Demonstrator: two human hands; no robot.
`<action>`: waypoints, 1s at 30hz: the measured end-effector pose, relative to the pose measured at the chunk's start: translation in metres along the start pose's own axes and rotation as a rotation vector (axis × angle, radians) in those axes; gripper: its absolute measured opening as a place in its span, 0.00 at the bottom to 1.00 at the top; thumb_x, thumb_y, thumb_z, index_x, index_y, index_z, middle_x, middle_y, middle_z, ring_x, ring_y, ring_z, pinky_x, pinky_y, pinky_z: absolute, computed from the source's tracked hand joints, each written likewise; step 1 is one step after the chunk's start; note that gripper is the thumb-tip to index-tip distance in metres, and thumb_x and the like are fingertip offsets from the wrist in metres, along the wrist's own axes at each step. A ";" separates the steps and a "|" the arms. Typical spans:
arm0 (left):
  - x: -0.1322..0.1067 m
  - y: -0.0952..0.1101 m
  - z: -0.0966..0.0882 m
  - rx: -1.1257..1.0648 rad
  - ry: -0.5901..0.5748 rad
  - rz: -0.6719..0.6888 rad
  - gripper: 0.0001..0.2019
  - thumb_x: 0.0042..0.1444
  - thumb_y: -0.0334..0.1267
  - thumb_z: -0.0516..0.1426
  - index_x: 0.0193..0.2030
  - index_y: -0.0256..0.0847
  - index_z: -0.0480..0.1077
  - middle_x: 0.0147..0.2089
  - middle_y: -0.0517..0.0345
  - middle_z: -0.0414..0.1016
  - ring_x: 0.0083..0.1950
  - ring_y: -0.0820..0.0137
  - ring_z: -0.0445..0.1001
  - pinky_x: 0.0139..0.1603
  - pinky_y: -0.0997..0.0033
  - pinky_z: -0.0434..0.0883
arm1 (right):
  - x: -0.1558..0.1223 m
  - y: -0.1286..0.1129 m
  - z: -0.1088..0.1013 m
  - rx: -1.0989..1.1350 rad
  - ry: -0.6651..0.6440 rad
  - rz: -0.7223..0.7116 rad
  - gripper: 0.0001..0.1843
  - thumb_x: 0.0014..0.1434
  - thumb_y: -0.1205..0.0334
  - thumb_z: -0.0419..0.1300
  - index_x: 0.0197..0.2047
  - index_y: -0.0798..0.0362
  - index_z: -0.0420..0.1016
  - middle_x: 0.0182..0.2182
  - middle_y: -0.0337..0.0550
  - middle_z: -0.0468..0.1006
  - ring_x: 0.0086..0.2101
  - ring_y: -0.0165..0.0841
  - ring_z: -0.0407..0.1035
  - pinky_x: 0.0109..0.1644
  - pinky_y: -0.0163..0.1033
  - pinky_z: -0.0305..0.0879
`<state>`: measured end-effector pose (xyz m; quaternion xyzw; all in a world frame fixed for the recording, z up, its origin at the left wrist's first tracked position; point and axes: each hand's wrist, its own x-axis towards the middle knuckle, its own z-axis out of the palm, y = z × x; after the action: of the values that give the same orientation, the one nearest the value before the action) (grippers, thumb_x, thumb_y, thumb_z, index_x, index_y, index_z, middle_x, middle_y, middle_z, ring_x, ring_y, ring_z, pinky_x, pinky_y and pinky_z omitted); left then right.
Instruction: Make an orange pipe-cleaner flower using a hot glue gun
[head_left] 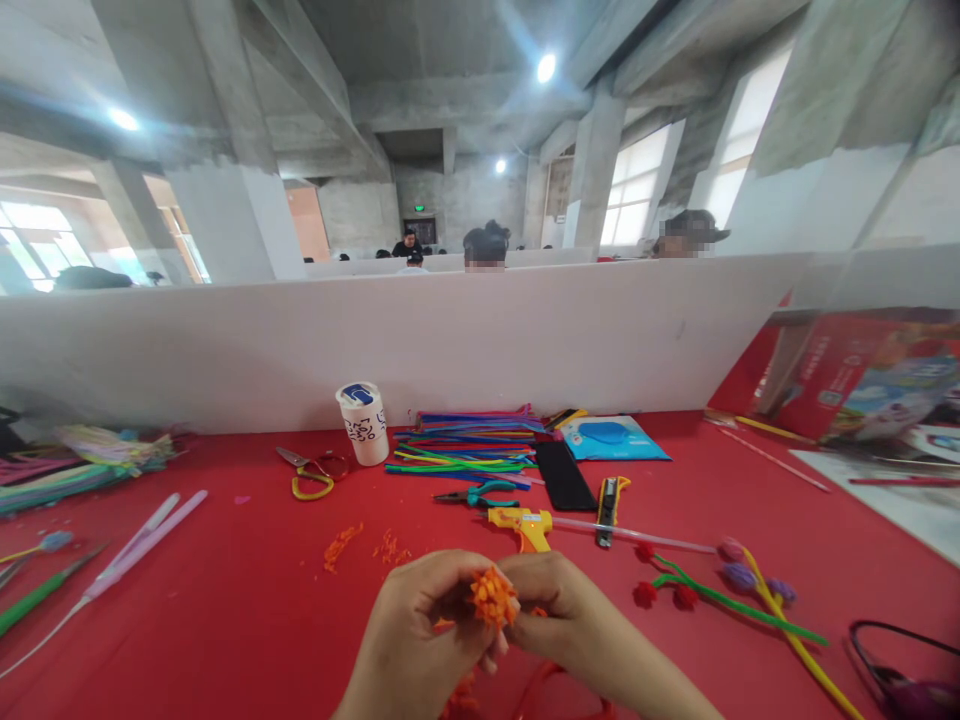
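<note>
Between my two hands, close to me over the red table (247, 620), is a small orange tufted pom-pom (493, 598). My left hand (412, 630) is closed round its left side, thumb on top. My right hand (562, 610) has its fingers pressed to the right side; a bit of orange shows under them. Fingertips are partly hidden behind the pom-pom. Below my hands lie more orange tufts (461, 695) and a red looped thing (536, 690), partly covered. Loose orange clippings (341, 547) are scattered left of my hands.
Ahead stand a yellow glue gun (525, 522), pliers (480, 494), a utility knife (609, 510), a black phone (564, 477), pipe cleaners (465, 440), a white cup (363, 425) and scissors (309, 475). Pom-pom stems (742, 600) lie right. A white partition (450, 340) closes the back.
</note>
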<state>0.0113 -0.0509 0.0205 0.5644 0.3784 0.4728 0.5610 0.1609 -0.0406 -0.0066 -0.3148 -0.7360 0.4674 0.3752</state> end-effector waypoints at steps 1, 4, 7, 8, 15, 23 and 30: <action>0.000 0.000 0.000 0.009 0.004 -0.003 0.02 0.39 0.28 0.59 0.23 0.35 0.73 0.19 0.59 0.70 0.18 0.76 0.67 0.18 0.79 0.66 | 0.000 0.000 0.000 0.013 -0.001 0.007 0.10 0.53 0.73 0.54 0.25 0.57 0.75 0.23 0.38 0.73 0.27 0.27 0.67 0.32 0.30 0.60; 0.001 -0.001 0.000 0.014 0.013 -0.003 0.02 0.39 0.28 0.59 0.23 0.35 0.73 0.19 0.59 0.70 0.17 0.76 0.67 0.17 0.79 0.66 | 0.000 0.002 0.000 0.040 -0.009 0.043 0.09 0.52 0.72 0.55 0.25 0.58 0.75 0.23 0.38 0.73 0.27 0.28 0.67 0.32 0.30 0.60; 0.002 -0.001 0.001 -0.002 0.030 -0.023 0.02 0.39 0.28 0.59 0.23 0.35 0.73 0.20 0.58 0.71 0.17 0.76 0.67 0.17 0.79 0.66 | 0.000 0.002 -0.001 0.035 -0.009 0.078 0.09 0.53 0.70 0.54 0.24 0.58 0.74 0.23 0.39 0.73 0.27 0.28 0.67 0.31 0.30 0.60; 0.002 -0.001 0.002 -0.011 0.036 -0.037 0.02 0.38 0.28 0.59 0.22 0.35 0.73 0.20 0.58 0.72 0.17 0.76 0.67 0.17 0.79 0.66 | 0.000 0.002 -0.001 0.033 -0.008 0.084 0.09 0.53 0.69 0.54 0.24 0.58 0.73 0.23 0.39 0.73 0.27 0.28 0.67 0.31 0.30 0.60; 0.008 -0.002 0.002 -0.132 0.023 -0.144 0.03 0.36 0.29 0.61 0.21 0.34 0.71 0.19 0.59 0.72 0.17 0.77 0.67 0.16 0.79 0.65 | 0.000 -0.002 -0.001 0.123 -0.013 0.138 0.10 0.54 0.64 0.55 0.24 0.57 0.72 0.23 0.38 0.72 0.26 0.26 0.64 0.32 0.29 0.59; 0.014 -0.004 -0.006 -0.209 -0.061 -0.176 0.09 0.34 0.31 0.64 0.26 0.35 0.72 0.23 0.57 0.75 0.18 0.75 0.69 0.19 0.77 0.67 | 0.003 0.008 0.000 0.305 0.003 0.250 0.13 0.51 0.55 0.59 0.24 0.57 0.72 0.22 0.38 0.71 0.23 0.26 0.63 0.30 0.32 0.60; 0.013 -0.010 -0.006 0.059 -0.007 0.046 0.02 0.40 0.28 0.60 0.21 0.36 0.72 0.20 0.62 0.67 0.20 0.76 0.65 0.20 0.78 0.63 | -0.001 0.007 -0.001 0.390 -0.090 0.274 0.18 0.51 0.50 0.59 0.29 0.59 0.75 0.23 0.40 0.73 0.20 0.24 0.64 0.27 0.30 0.61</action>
<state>0.0103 -0.0361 0.0114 0.5908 0.3771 0.4725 0.5342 0.1627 -0.0381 -0.0131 -0.3125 -0.5981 0.6607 0.3288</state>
